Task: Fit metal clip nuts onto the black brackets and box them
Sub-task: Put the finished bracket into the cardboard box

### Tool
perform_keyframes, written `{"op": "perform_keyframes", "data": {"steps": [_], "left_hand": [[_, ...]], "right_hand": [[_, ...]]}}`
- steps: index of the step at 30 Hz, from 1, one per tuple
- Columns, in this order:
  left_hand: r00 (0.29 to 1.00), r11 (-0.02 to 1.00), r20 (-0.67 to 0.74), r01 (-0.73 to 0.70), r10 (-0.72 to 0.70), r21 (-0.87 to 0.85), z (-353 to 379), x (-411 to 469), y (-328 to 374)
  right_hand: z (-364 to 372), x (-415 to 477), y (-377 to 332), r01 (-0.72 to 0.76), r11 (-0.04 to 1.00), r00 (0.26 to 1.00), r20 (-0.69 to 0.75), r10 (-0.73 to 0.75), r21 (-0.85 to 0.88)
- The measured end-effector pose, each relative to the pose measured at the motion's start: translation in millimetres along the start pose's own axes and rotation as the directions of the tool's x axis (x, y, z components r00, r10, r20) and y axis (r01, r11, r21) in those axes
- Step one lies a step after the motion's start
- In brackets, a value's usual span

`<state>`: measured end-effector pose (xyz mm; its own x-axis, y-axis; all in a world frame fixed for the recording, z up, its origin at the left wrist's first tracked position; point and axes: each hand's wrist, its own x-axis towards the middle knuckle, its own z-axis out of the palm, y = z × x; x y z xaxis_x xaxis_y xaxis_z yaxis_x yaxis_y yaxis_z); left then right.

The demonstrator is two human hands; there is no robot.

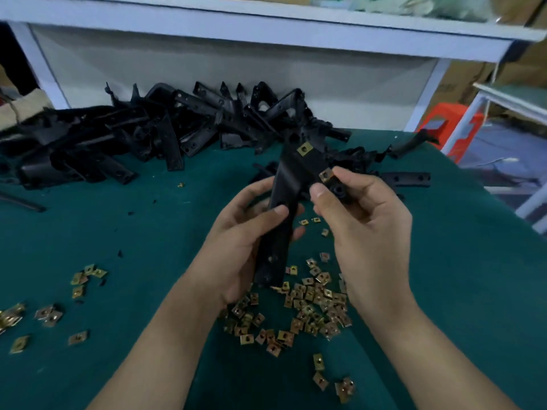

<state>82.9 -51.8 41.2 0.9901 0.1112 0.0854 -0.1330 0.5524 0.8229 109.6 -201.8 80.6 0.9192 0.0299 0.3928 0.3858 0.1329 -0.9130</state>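
Observation:
My left hand [242,232] grips the lower part of a long black bracket [285,199] held upright over the green table. One brass clip nut [305,149] sits on the bracket's upper end. My right hand [361,220] pinches a second clip nut [325,175] against a side tab of the same bracket, thumb and forefinger on either side of it. A heap of loose clip nuts [307,309] lies on the table right under both hands.
A big pile of black brackets [154,128] fills the far left and centre of the green table [148,232]. More clip nuts [47,315] are scattered at the near left. A white shelf frame [266,25] stands behind, an orange stool [453,128] to the right.

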Motion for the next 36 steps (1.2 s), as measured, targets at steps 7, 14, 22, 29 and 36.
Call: {"op": "perform_keyframes", "data": {"steps": [7,14,22,29,36], "left_hand": [[0.973,0.979,0.142,0.169,-0.184,0.112,88.8,-26.3,-31.9],[0.747,0.823,0.447,0.233,-0.493,0.518,182.5,-69.4,-94.5],[0.510,0.677,0.512,0.208,-0.691,0.706,247.6,-119.1,-167.8],[0.476,0.536,0.560,-0.202,-0.678,0.820,257.8,-125.4,-215.6],[0.601,0.461,0.573,-0.350,-0.557,0.815,237.9,-115.9,-215.3]], "right_hand": [[-97.2,-49.2,-44.8,-0.080,0.994,0.978,-0.189,0.092,0.070],[-236.4,-135.0,-103.9,-0.293,0.956,0.876,-0.395,0.276,0.020],[-319.0,-234.5,-123.9,-0.425,0.902,0.723,-0.572,0.388,0.075],[-345.5,-273.5,-105.5,-0.654,0.752,0.557,-0.727,0.402,-0.085],[-346.3,-273.7,-95.3,-0.625,0.769,0.532,-0.792,0.298,-0.131]]}}
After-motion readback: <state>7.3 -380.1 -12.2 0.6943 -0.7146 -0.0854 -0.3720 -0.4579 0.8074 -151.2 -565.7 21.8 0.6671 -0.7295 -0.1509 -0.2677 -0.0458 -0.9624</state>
